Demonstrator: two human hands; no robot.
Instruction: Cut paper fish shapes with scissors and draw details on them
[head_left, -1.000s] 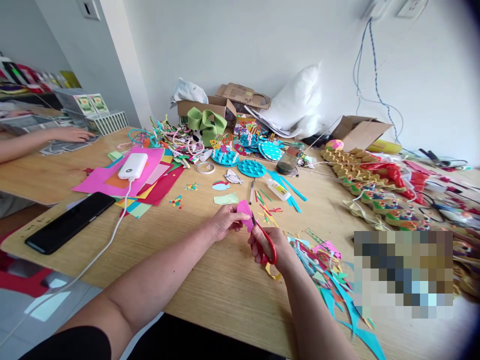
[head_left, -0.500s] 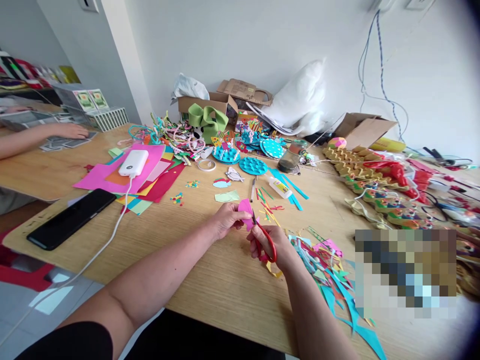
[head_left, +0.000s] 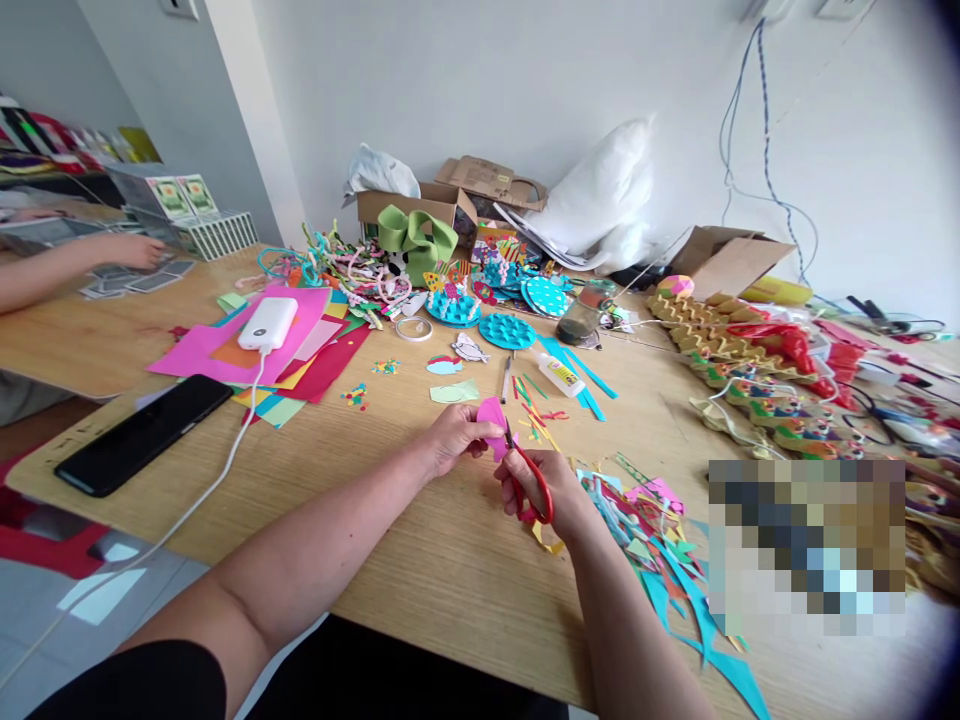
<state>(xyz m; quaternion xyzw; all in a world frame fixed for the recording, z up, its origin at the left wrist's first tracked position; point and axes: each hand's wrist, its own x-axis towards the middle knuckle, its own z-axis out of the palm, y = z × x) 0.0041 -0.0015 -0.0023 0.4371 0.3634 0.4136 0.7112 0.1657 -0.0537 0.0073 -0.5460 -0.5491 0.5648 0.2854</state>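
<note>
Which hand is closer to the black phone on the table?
Left. The left hand, pinching the pink paper, lies to the right of the black phone. The right hand, holding the red scissors, is even farther right.

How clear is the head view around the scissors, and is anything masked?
Head view: even daylight, soft shadows; pink paper and red scissors sharp in the left hand and right hand; right corners darken; a pixelated block hides part of the table.
</note>
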